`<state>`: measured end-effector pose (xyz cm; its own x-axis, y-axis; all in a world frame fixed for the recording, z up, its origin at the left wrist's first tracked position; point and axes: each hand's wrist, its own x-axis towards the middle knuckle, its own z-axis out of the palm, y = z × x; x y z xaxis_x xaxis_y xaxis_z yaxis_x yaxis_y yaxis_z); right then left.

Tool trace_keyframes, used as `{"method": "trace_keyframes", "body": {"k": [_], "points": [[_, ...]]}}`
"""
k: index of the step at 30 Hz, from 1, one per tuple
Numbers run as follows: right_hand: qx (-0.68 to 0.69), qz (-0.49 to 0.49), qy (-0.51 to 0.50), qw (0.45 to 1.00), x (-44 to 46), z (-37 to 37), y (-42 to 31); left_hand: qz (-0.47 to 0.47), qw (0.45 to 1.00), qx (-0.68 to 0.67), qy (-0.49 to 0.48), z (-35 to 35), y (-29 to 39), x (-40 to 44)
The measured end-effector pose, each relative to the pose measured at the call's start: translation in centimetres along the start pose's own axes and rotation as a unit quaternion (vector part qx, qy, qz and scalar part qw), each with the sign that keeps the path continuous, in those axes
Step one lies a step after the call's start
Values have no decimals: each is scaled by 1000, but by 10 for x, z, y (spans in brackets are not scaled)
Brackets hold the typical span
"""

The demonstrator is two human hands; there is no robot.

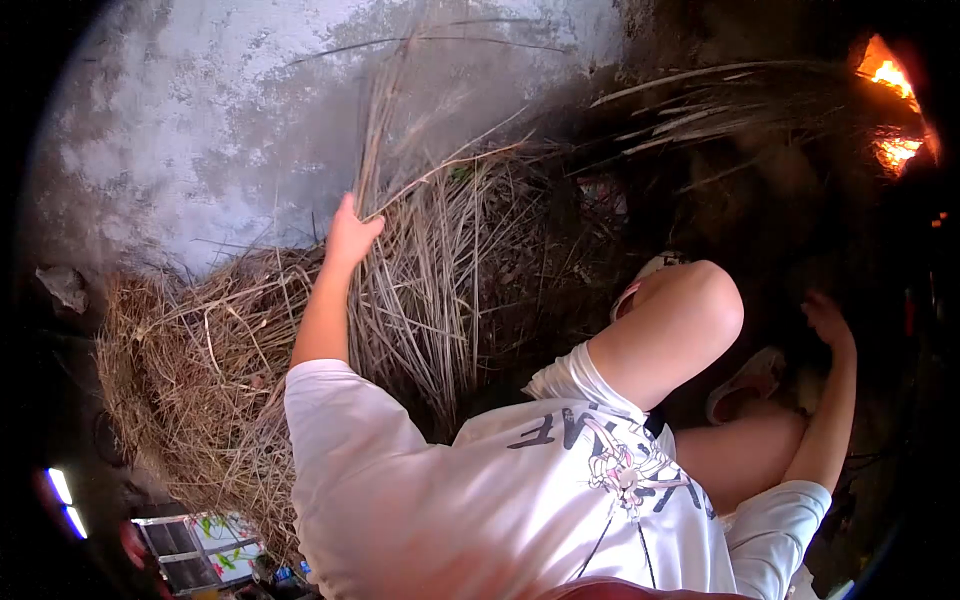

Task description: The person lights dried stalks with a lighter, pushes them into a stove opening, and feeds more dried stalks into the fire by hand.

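My left hand is closed around a bundle of long dry stalks, which stand up from the fist in front of the wall and look smeared by motion. Just beside and below it lies a big heap of dry straw, with loose grey stalks leaning on its right side. My right hand hangs in shadow beyond my bent legs, its fingers loosely apart and nothing visible in them. At the upper right, more long stalks reach towards a bright fire in a dark opening.
A blotchy whitish wall rises behind the heap. My bare knee and sandalled feet are between the stalks and my right hand. A stone-like lump sits at the far left. A framed panel shows at the lower left.
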<state>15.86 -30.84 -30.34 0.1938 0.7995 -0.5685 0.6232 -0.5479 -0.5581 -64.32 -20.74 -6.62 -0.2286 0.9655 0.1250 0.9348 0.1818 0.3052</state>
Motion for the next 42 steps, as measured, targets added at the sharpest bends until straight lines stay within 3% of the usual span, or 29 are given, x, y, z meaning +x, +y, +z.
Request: {"method": "trace_keyframes", "body": {"k": [1,2,3,5,7,8,9,10,11,12,14,17,18,20,22,26,30,32,35,38,40,41,42], "points": [[114,-4,-37,993,4,-1,3,-7,999,-34,1,-10,14,2],[115,-5,-31,993,7,0,7,15,999,-38,19,-13,5,14],[-78,-43,-6,996,4,3,0,28,998,-25,47,-20,3,24],[-270,-80,26,959,15,8,5,42,996,-16,81,-37,18,37],[-439,-230,59,867,36,10,23,42,995,-48,70,-66,46,45],[-441,-232,66,865,34,5,17,44,995,-52,77,-69,45,53],[-278,-125,56,951,-5,5,-35,79,993,-45,76,-71,43,62],[-102,-13,45,994,-34,8,-80,114,990,-39,74,-72,41,70],[-101,-14,53,993,-41,10,-99,142,985,-17,93,-68,41,74],[-84,-57,88,991,-45,9,-114,146,984,-23,97,-70,51,72],[-54,-144,153,976,-59,11,-160,55,986,-154,-28,-70,78,56],[38,-251,181,950,-97,33,-265,59,978,-199,-35,-55,90,46],[62,-330,166,927,-98,44,-287,69,972,-224,-34,-50,94,43],[138,-386,96,907,-101,72,-335,65,968,-238,-41,-37,96,42],[104,-445,69,887,-97,98,-377,96,970,-221,-34,-23,97,39],[174,-475,21,862,-76,148,-453,104,952,-275,-85,-7,118,20],[347,-404,-130,836,-85,184,-492,116,924,-342,-125,14,136,5],[444,-441,-248,739,-94,200,-506,193,948,-247,-55,26,142,0],[465,-408,-279,734,-126,209,-509,229,949,-208,-52,48,149,-1],[464,-419,-280,729,-123,214,-503,100,936,-273,-198,55,149,-3],[422,-418,-299,747,-123,207,-496,133,929,-303,-164,66,146,-4],[379,-452,-294,752,-118,205,-494,162,921,-329,-129,72,144,-2],[377,-453,-291,754,-119,200,-495,130,869,-439,-188,74,143,1]]}}
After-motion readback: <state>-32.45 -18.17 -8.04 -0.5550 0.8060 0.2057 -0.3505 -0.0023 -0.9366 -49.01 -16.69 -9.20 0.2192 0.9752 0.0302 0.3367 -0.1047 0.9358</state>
